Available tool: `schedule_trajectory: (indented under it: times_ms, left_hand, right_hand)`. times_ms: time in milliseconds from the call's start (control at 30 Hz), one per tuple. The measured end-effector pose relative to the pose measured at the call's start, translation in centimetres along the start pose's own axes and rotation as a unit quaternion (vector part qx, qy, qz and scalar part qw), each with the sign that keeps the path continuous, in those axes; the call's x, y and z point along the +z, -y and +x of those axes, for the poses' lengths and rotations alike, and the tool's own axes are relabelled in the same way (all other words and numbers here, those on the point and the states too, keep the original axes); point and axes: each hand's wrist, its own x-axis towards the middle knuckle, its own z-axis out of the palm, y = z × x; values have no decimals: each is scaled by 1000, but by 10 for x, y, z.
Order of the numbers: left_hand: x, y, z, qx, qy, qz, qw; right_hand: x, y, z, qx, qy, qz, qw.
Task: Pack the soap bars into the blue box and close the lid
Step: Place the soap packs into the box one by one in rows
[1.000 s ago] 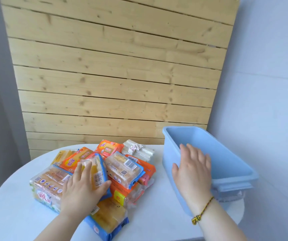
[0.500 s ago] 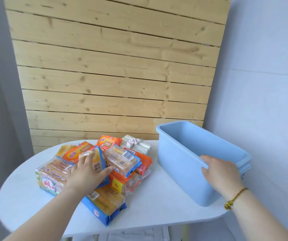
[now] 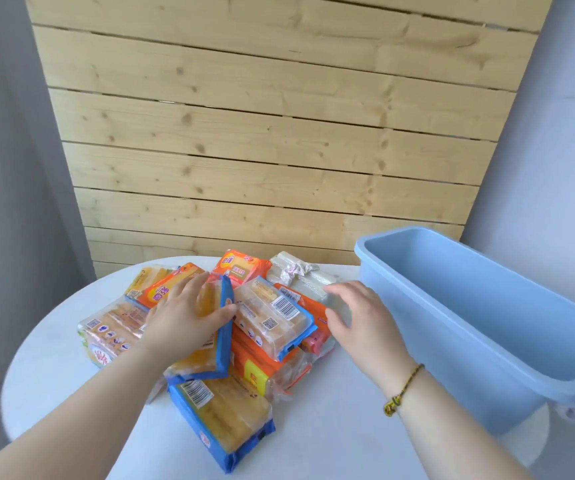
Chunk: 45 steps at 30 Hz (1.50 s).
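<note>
Both our hands reach the soap pile [image 3: 210, 327] at centre: left hand [image 3: 185, 317] clamps a blue-edged pack [image 3: 222, 336], right hand [image 3: 359, 317] spreads empty; box [image 3: 480, 327] cut off right.

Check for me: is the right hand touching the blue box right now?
Apart. In the head view the right hand hovers open by the soap pile, and a strip of white table shows between it and the near wall of the blue box.
</note>
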Motion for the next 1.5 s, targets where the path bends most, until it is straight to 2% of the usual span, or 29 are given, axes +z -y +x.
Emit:
schedule_trajectory:
  times_ms: [67, 200, 333, 433, 600, 700, 767, 833, 900, 967, 1033, 1167, 1267, 1367, 1433, 1500]
  left_hand:
    - [-3, 8, 5, 7, 9, 7, 1000]
    - [-10, 27, 9, 18, -50, 51, 997]
    - [-3, 34, 10, 14, 1, 130, 991]
    - [-2, 36, 11, 13, 4, 137, 990]
    - [-1, 37, 11, 18, -2, 147, 989]
    - [-7, 35, 9, 21, -15, 66, 997]
    - [-15, 42, 9, -4, -73, 2, 997]
    - [-27, 59, 8, -64, -118, 19, 991]
    - [-36, 75, 8, -135, -88, 55, 985]
    - [-43, 87, 6, -184, -42, 6, 982]
    - [-45, 93, 7, -194, -25, -63, 979]
    - [-47, 90, 10, -188, -22, -61, 980]
    - [-49, 89, 12, -195, -16, -87, 977]
    - [-57, 98, 13, -218, 17, -223, 950]
    - [-61, 105, 9, -225, 42, -277, 933]
    - [-62, 109, 5, -215, 42, -306, 927]
  right_hand:
    - [24, -8, 21, 52, 54, 34, 997]
    - [50, -12, 60, 87, 71, 39, 993]
    - [66, -20, 101, 153, 160, 0, 975]
    - [81, -25, 118, 181, 219, -39, 958]
    - [89, -30, 126, 185, 264, -97, 942]
    - [86, -22, 125, 136, 231, -136, 954]
    - [80, -8, 127, 106, 186, -82, 973]
    - [76, 12, 129, 110, 205, 11, 972]
    - [75, 28, 125, 114, 276, 46, 953]
    - [79, 38, 117, 107, 312, 43, 943]
    - [84, 40, 111, 125, 308, 69, 941]
    - [86, 40, 108, 150, 255, 104, 949]
    - [85, 50, 103, 124, 213, 49, 968]
    - [84, 83, 95, 39, 138, 35, 989]
    - [89, 117, 85, -45, 170, 43, 983]
    - [104, 151, 68, -113, 244, -10, 963]
